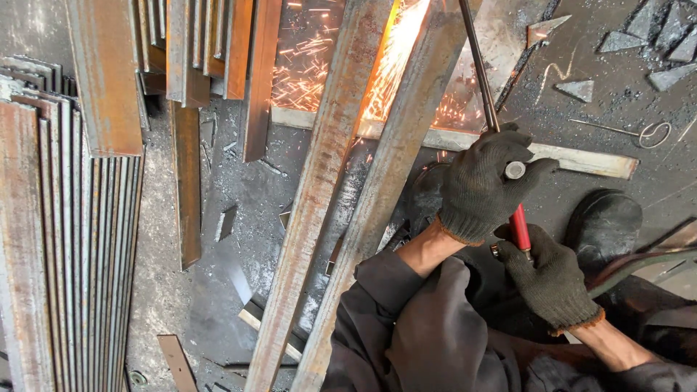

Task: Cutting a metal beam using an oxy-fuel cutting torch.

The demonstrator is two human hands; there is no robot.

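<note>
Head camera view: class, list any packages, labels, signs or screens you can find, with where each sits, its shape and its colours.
None in view: only rusty steel bars, stacked plates, sparks, and gloved hands, left and right, on a red-handled torch.

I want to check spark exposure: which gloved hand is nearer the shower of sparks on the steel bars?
Left. The left hand grips the cutting torch higher up, just below and right of the sparks. The right hand holds the red handle lower, farther from them.

Floor (pixel 218 290) w/ steel scraps (pixel 581 89)
</note>
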